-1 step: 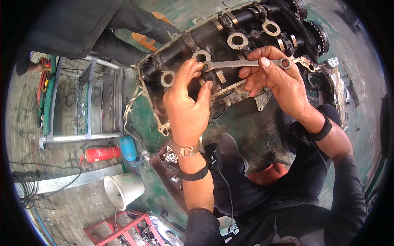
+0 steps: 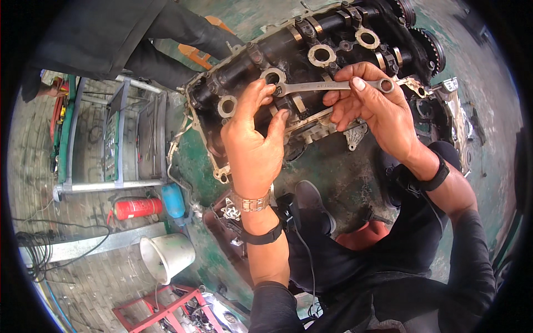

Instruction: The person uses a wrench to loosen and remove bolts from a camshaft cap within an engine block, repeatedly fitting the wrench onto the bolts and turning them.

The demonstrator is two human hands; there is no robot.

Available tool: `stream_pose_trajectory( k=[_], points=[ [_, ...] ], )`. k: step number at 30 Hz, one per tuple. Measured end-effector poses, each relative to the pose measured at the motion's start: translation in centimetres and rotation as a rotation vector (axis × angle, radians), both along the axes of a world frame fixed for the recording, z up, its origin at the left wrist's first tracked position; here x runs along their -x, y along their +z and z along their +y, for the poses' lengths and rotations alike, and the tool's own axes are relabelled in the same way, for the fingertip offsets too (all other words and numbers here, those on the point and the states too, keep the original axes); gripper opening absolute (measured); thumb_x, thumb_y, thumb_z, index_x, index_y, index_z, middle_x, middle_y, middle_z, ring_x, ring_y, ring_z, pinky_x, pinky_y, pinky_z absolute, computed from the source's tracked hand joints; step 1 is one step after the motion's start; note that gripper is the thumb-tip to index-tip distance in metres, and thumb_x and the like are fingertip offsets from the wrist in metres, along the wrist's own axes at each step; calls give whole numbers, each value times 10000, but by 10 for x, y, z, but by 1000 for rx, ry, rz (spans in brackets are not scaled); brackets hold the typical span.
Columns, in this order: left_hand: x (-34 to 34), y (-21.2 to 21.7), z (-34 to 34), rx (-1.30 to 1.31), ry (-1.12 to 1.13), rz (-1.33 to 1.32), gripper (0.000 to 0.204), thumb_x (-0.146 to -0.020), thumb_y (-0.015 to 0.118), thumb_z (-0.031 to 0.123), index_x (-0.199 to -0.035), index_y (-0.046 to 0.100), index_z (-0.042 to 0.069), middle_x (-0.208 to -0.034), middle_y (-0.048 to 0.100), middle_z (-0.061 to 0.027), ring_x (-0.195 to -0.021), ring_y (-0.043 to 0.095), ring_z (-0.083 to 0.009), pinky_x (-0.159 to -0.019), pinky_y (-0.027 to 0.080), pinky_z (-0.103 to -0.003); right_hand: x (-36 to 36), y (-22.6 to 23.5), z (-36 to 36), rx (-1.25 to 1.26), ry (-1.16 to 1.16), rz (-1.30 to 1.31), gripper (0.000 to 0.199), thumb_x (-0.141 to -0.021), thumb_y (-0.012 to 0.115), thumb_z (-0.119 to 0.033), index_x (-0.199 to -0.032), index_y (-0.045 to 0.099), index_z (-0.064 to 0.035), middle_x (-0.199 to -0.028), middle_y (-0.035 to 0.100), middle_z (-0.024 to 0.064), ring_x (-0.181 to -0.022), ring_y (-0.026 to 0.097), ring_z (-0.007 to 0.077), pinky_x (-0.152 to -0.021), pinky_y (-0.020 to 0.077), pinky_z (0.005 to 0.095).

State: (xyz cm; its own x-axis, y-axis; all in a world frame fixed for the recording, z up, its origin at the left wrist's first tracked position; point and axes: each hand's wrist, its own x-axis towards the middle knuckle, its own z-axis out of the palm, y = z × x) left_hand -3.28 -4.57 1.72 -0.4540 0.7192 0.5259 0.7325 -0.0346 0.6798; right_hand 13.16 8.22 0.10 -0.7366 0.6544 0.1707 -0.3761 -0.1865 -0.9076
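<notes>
A steel combination wrench (image 2: 319, 86) lies level across the view, above an oily engine cylinder head (image 2: 275, 47) with dark shafts, bearing caps and round pale-rimmed holes. Pinched between thumb and fingers, its ring end is in my right hand (image 2: 386, 108). My left hand (image 2: 252, 144), with a metal watch at the wrist, is raised at the wrench's other end. The left fingertips meet or nearly meet that jaw, while the thumb stands apart below it. Some right fingers are curled behind the wrench and partly hidden.
Toothed wheels (image 2: 427, 50) sit at the engine's far right end. Another person's dark-clad legs (image 2: 166, 61) stand at the far left. A wheeled tool cart (image 2: 119, 186), red fire extinguisher (image 2: 136, 208), white bucket (image 2: 180, 252), red metal frame (image 2: 166, 311) and cables (image 2: 36, 255) are to the left.
</notes>
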Motion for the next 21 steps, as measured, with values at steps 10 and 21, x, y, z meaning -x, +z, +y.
stream_pose_trajectory(
  k=[10, 21],
  points=[
    [-1, -6, 2, -41, 11, -38, 589, -730, 710, -102, -1279, 522, -3, -1075, 674, -155, -944, 666, -234, -846, 523, -337, 2, 10, 11, 31, 42, -91, 373, -994, 501, -293, -1136, 507, 52, -926, 659, 166, -726, 649, 190, -645, 548, 300],
    [2, -9, -1, -35, -3, -19, 573, -728, 714, -99, -1264, 538, 5, -1056, 682, -154, -943, 668, -225, -852, 518, -334, 0, 7, 11, -67, -112, -84, 454, -964, 550, -347, -1206, 490, 33, -913, 667, 164, -691, 638, 172, -634, 533, 281]
  ],
)
